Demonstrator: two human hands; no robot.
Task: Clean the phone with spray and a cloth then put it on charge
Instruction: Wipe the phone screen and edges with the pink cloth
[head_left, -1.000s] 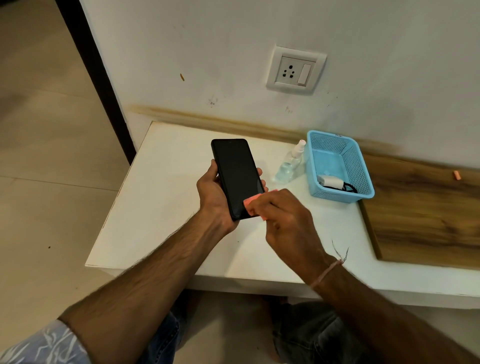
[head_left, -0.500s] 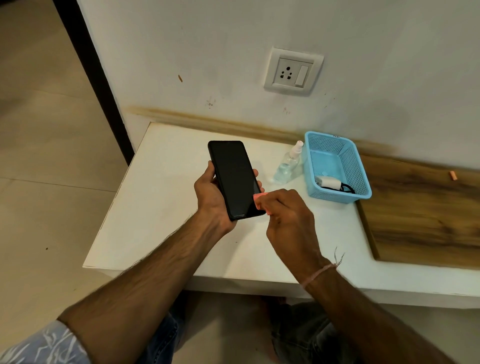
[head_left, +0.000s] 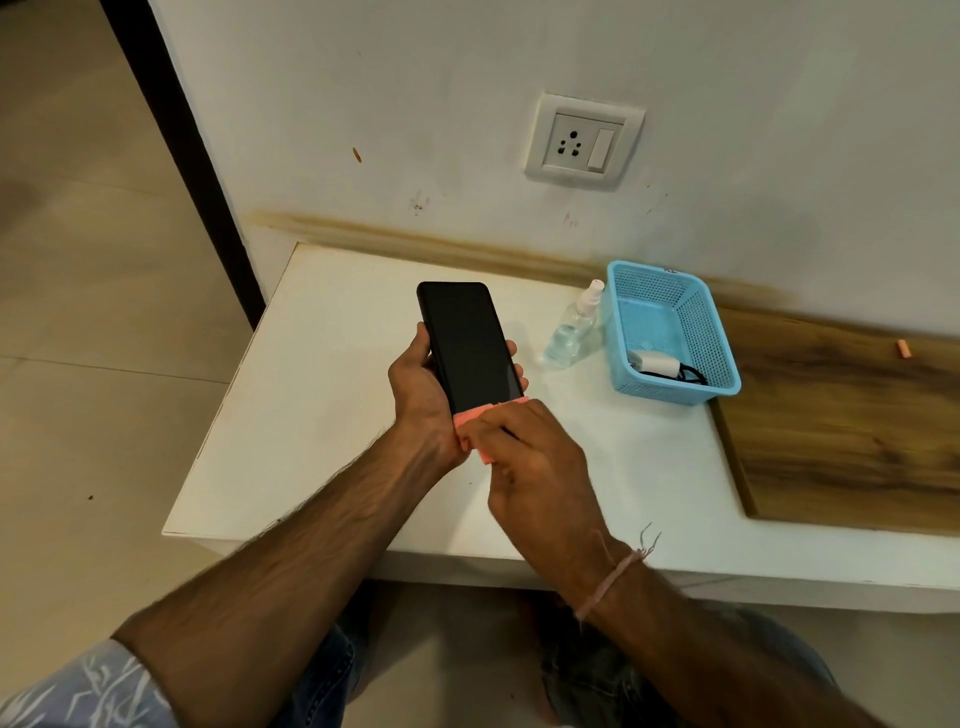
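My left hand holds a black phone upright over the white table, screen dark and facing me. My right hand pinches a small pink cloth and presses it across the phone's bottom edge. A clear spray bottle with a white nozzle stands on the table to the right of the phone. Beside it a blue plastic basket holds a white charger with a black cable. A white wall socket with a switch sits on the wall above.
A wooden board covers the table's right part, with a small orange bit on it. The wall runs along the table's back. A dark door frame and tiled floor lie to the left. My knees are under the front edge.
The cloth under my right hand has slid from the phone's lower right corner across to its bottom edge. My left hand keeps the phone almost still.
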